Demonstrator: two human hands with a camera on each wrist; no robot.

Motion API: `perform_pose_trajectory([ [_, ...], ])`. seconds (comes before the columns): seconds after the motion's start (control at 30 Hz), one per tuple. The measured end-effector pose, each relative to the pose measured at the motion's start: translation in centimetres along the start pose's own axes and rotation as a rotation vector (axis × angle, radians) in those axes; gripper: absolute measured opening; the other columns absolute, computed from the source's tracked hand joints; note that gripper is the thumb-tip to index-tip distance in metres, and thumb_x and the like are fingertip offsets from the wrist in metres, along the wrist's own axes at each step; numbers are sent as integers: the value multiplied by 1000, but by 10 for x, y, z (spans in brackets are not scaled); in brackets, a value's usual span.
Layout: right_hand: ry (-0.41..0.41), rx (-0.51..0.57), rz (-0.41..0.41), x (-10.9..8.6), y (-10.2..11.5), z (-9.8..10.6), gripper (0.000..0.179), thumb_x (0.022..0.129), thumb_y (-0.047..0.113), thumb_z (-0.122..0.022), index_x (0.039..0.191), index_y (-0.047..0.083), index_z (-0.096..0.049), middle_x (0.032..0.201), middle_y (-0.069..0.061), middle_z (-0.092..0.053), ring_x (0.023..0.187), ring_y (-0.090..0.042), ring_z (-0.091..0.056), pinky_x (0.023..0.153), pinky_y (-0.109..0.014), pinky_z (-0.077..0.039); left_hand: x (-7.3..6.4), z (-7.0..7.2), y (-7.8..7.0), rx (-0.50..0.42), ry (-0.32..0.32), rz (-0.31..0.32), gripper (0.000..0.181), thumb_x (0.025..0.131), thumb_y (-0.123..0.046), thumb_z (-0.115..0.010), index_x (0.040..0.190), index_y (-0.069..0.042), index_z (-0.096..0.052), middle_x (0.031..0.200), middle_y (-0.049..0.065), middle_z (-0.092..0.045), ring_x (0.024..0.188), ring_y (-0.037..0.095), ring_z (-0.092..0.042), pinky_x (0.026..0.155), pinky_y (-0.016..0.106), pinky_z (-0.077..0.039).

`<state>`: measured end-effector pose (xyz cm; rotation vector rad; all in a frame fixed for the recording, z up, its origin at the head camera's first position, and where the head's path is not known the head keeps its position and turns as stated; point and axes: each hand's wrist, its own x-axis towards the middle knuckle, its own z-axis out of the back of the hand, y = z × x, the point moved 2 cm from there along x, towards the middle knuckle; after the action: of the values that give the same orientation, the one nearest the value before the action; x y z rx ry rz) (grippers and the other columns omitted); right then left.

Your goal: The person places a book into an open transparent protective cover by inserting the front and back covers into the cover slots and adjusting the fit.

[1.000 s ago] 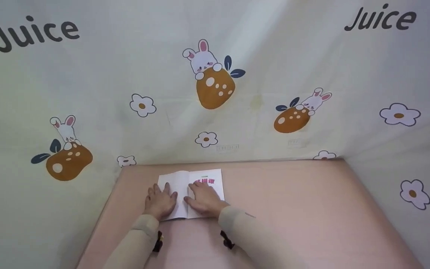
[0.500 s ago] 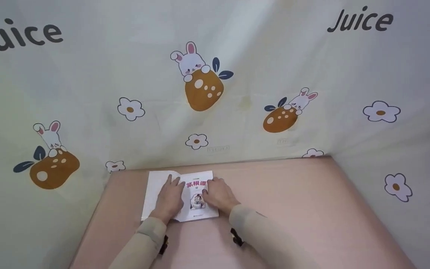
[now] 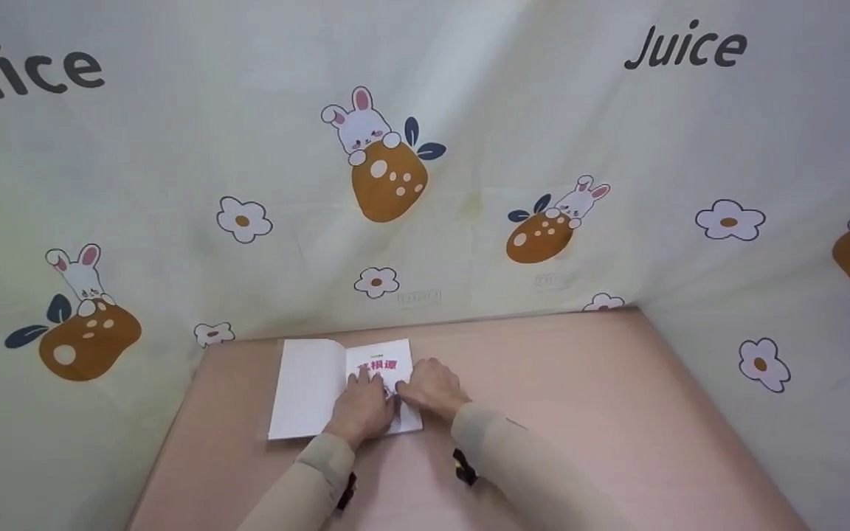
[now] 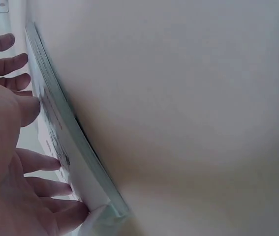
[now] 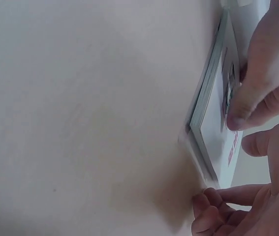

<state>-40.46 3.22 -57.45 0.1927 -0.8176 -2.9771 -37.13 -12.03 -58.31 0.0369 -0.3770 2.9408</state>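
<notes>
Item: open book [image 3: 307,391], on the pink table [image 3: 580,428], partly under your left hand [image 3: 364,407] and just left of your right hand [image 3: 436,387]. Contents showing: a blank white page to the left of your left hand; a title page [image 3: 400,352] beneath it, pink characters [image 3: 378,364] at its fingertips.

Left hand: fingers extended, resting on the title page, gripping nothing.

Right hand: at that page's outer edge, thumb over the paper, fingers bent beside it; whether they pinch the edge, you cannot tell.

Head view: gives the blank page in full, your beige sleeves [image 3: 521,453] and, beyond your hands, the cloth backdrop [image 3: 248,110] printed with rabbits and flowers.

Left wrist view: adds the page block [image 4: 86,147], edge-on, right of your left fingers.

Right wrist view: adds more of a printed picture [image 5: 230,83] beside your left thumb, which the head view shows mostly covered.
</notes>
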Motion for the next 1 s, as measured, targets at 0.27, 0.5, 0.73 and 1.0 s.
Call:
perform_pose_trajectory([
  [0.27,5,201,-127,1,3,9,34,92,42,-77,82,13,-63,83,-3,-56,79,-22,-57,67,-34,-42,7,9,3,-128,-33,59,40,106,-31,-69,110,8,-74,115,26,-75,109,43,-73,105,57,-61],
  [0.5,75,486,-240,9,-4,12,26,95,29,-75,81,14,-61,74,1,-53,73,-17,-55,62,-29,-44,11,12,4,-229,24,147,37,102,-36,-75,102,1,-71,102,12,-67,89,27,-63,88,48,-58],
  [0.73,-43,281,-177,4,-10,13,26,96,28,-73,105,5,-79,104,-10,-78,96,-26,-71,90,-43,-63,13,13,3,-282,43,180,31,102,-34,-75,99,-4,-69,95,8,-64,83,25,-61,75,39,-51],
  [1.0,30,205,-80,1,7,2,21,92,28,-74,83,14,-61,77,-1,-56,73,-20,-57,61,-31,-41,10,17,5,-287,15,164,23,97,-26,-73,86,-8,-65,87,7,-63,77,23,-59,71,39,-51],
])
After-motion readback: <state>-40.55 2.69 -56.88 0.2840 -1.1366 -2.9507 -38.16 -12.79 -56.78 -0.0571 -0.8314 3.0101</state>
